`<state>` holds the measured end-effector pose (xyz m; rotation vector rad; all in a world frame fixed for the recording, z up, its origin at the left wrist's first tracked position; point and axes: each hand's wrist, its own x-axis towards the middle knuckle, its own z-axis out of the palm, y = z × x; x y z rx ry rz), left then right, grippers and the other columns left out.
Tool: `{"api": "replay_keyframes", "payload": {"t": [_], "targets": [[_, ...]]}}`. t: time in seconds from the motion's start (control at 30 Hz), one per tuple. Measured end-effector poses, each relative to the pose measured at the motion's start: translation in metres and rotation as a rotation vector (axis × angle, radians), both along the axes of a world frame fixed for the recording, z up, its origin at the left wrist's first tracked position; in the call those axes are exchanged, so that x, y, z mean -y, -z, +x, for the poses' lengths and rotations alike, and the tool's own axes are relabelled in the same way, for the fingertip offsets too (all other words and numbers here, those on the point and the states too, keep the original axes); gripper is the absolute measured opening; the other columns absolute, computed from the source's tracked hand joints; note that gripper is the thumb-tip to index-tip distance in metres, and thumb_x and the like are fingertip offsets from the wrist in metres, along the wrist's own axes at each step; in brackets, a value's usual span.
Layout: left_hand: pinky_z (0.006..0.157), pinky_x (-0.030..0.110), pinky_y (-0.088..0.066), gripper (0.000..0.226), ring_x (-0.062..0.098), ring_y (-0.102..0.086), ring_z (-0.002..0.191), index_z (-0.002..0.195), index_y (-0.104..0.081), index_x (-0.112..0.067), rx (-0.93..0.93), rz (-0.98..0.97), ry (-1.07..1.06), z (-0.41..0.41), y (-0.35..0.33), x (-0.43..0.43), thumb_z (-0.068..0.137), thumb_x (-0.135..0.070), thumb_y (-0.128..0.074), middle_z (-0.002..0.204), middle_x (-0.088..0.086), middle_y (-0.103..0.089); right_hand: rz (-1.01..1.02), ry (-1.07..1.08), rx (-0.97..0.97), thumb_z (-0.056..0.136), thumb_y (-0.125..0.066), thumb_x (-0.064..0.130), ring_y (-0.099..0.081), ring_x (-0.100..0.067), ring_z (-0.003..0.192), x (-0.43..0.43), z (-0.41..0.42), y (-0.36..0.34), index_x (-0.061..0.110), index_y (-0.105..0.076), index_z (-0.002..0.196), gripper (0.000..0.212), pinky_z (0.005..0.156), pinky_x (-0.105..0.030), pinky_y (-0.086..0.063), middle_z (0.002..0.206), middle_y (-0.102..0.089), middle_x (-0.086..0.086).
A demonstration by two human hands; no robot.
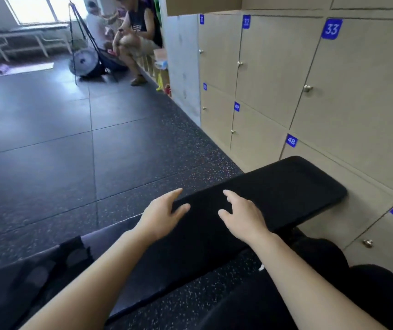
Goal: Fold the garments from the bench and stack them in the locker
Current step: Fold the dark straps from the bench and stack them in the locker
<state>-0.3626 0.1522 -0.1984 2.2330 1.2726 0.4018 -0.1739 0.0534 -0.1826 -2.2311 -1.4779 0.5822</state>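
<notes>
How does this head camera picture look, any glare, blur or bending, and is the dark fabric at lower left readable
Head view: the window is blown out white. Head view: the seated people are soft and smeared. Head view: wide-angle bending slants the lockers. Head view: the dark fabric is murky, its folds hard to read; the left hand and right hand are fairly sharp.

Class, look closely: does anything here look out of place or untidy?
Yes: a dark garment lies rumpled and unfolded at the near left end of the bench. Nothing else stands out.

Two hands (161, 219) (244, 219), one bench (286, 186), two people (138, 29) (95, 26)
</notes>
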Motion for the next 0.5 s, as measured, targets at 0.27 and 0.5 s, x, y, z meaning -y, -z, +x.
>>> {"api": "replay_keyframes", "payload": {"t": [0.27, 0.5], "targets": [[0.117, 0.025, -0.021, 0.064, 0.014, -0.031, 0.144, 0.149, -0.037, -0.015, -0.094, 0.013, -0.024, -0.058, 0.057, 0.002, 0.095, -0.043, -0.056, 0.154, 0.001, -0.038, -0.090, -0.177, 0.078, 0.097, -0.049, 0.032, -0.043, -0.025, 0.131, -0.024, -0.055, 0.028, 0.019, -0.019, 0.153, 0.064, 0.104, -0.036, -0.035, 0.142, -0.048, -0.007], [0.122, 0.031, -0.012, 0.100, 0.020, -0.017, 0.150, 0.152, -0.031, -0.015, -0.229, 0.022, -0.053, -0.133, 0.084, -0.003, 0.076, -0.080, -0.023, 0.160, 0.006, -0.025, -0.183, -0.393, 0.116, 0.098, -0.048, 0.040, -0.008, -0.019, 0.149, -0.044, -0.111, 0.050, 0.022, -0.006, 0.155, 0.074, 0.118, -0.035, -0.013, 0.162, -0.012, -0.004]]}}
